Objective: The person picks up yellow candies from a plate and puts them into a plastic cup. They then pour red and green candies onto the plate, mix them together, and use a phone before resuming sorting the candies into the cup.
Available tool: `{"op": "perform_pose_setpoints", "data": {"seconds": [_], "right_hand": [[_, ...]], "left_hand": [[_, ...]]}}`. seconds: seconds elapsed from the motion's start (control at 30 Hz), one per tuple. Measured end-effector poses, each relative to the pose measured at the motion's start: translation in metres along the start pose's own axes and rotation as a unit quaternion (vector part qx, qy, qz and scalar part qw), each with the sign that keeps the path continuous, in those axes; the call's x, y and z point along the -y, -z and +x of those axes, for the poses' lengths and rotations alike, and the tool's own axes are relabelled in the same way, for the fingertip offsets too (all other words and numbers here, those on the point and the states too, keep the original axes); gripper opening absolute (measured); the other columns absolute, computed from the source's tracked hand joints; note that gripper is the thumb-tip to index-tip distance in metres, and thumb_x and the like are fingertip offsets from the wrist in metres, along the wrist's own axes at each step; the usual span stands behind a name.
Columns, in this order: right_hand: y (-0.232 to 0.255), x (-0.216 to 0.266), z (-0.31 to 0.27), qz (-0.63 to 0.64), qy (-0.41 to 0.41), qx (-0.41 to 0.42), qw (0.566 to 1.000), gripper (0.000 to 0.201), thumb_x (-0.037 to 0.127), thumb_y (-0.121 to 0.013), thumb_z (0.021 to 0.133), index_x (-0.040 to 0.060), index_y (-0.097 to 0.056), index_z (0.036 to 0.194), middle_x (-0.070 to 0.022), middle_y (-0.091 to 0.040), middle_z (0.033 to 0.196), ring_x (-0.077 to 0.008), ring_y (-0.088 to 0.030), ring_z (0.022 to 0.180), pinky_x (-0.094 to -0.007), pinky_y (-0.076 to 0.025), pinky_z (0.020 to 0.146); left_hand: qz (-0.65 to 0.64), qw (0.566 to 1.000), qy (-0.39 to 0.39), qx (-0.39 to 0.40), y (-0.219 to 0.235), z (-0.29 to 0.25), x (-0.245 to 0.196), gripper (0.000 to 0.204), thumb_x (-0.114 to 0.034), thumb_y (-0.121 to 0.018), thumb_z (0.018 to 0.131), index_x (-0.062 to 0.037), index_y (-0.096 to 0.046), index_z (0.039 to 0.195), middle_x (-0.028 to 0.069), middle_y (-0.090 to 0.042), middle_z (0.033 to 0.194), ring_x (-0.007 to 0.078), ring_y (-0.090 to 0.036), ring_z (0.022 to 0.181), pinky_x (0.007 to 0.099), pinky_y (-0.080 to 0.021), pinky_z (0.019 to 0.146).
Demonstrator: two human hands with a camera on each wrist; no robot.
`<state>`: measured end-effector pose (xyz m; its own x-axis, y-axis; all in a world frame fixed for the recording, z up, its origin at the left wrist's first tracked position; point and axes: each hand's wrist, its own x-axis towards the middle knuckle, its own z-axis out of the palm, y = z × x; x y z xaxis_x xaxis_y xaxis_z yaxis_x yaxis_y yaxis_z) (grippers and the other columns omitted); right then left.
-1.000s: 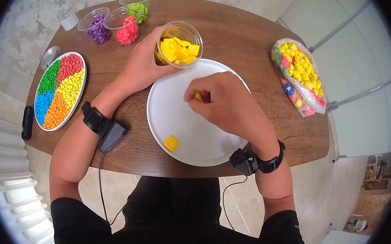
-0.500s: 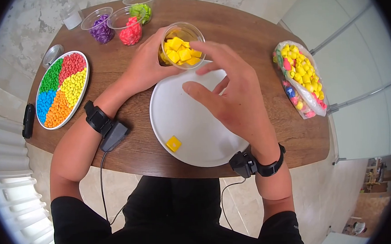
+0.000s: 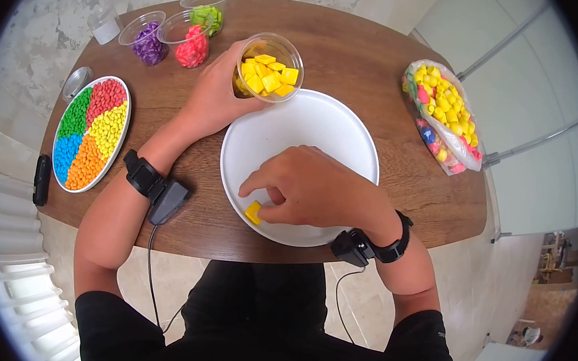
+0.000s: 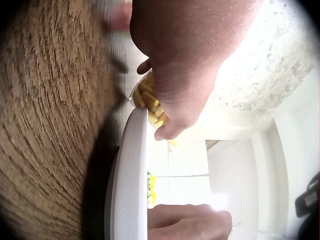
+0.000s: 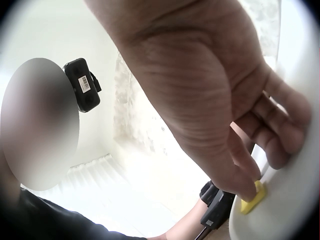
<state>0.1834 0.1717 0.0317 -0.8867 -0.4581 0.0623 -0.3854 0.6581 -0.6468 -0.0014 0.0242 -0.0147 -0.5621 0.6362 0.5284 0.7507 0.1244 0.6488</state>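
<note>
1. Nearest me, the yellow tile (image 3: 253, 213) lies at the plate's near-left edge; my right hand (image 3: 303, 189) reaches it, thumb touching. I cannot tell whether the forefinger completes a pinch; the other fingers curve apart.
2. I judge the step in hand as adjusting that tile on the plate (image 3: 339, 127); the next move calls for a light nudge or closed pinch.
3. Beyond, my left hand (image 3: 213, 95) is wrapped around the cup (image 3: 268, 48) of tiles, by the far rim.

The table (image 3: 374, 60) is wood-grained, the plate (image 3: 325, 124) smooth, the cup (image 3: 273, 44) glossy, probably plastic.
</note>
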Motion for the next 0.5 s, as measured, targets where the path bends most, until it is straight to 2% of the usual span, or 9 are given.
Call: {"op": "perform_pose_setpoints", "data": {"seconds": [0.17, 0.23, 0.33, 0.43, 0.5], "right_hand": [[0.008, 0.003, 0.000, 0.003, -0.036, 0.045, 0.998, 0.017, 0.021, -0.075, 0.080, 0.0051, -0.073, 0.085, -0.0082, -0.068, 0.072, -0.0265, -0.066, 0.068, -0.0386, -0.050, 0.069], [0.009, 0.003, -0.001, 0.008, -0.044, 0.047, 0.998, 0.018, 0.021, -0.075, 0.079, 0.0041, -0.070, 0.080, -0.0086, -0.067, 0.072, -0.0271, -0.066, 0.068, -0.0385, -0.050, 0.068], [0.014, 0.005, 0.000, -0.010, -0.054, 0.054, 0.997, 0.019, 0.019, -0.074, 0.077, 0.0026, -0.065, 0.076, -0.0099, -0.067, 0.071, -0.0278, -0.066, 0.067, -0.0385, -0.050, 0.066], [0.018, 0.005, 0.003, -0.043, -0.077, 0.007, 0.996, 0.017, 0.015, -0.072, 0.076, 0.0013, -0.062, 0.077, -0.0117, -0.066, 0.069, -0.0283, -0.065, 0.066, -0.0386, -0.049, 0.064], [0.018, 0.000, 0.002, -0.009, -0.112, -0.093, 0.989, 0.013, 0.011, -0.070, 0.076, 0.0007, -0.061, 0.078, -0.0129, -0.065, 0.069, -0.0282, -0.065, 0.065, -0.0388, -0.049, 0.063]], "left_hand": [[-0.002, 1.000, -0.005, 0.000, 0.000, 0.000, -0.001, 0.084, -0.021, -0.088, 0.073, -0.0058, -0.049, 0.145, 0.0182, -0.065, 0.133, 0.0355, -0.063, 0.126, 0.0436, -0.049, 0.108], [-0.017, 0.999, 0.037, 0.030, 0.003, 0.000, -0.006, 0.085, -0.011, -0.087, 0.075, -0.0019, -0.048, 0.149, 0.0126, -0.061, 0.139, 0.0221, -0.056, 0.133, 0.0376, -0.042, 0.116], [-0.015, 0.999, 0.041, 0.031, 0.004, 0.001, -0.009, 0.084, -0.011, -0.087, 0.075, -0.0018, -0.048, 0.149, 0.0124, -0.061, 0.139, 0.0220, -0.057, 0.132, 0.0376, -0.042, 0.116], [-0.006, 0.999, 0.032, 0.024, 0.003, 0.001, -0.008, 0.084, -0.011, -0.087, 0.075, -0.0018, -0.048, 0.149, 0.0123, -0.062, 0.139, 0.0217, -0.057, 0.132, 0.0375, -0.043, 0.115], [-0.012, 0.999, 0.030, 0.022, 0.003, 0.001, -0.008, 0.084, -0.011, -0.087, 0.075, -0.0019, -0.048, 0.149, 0.0123, -0.062, 0.139, 0.0216, -0.058, 0.131, 0.0374, -0.043, 0.115]]}}
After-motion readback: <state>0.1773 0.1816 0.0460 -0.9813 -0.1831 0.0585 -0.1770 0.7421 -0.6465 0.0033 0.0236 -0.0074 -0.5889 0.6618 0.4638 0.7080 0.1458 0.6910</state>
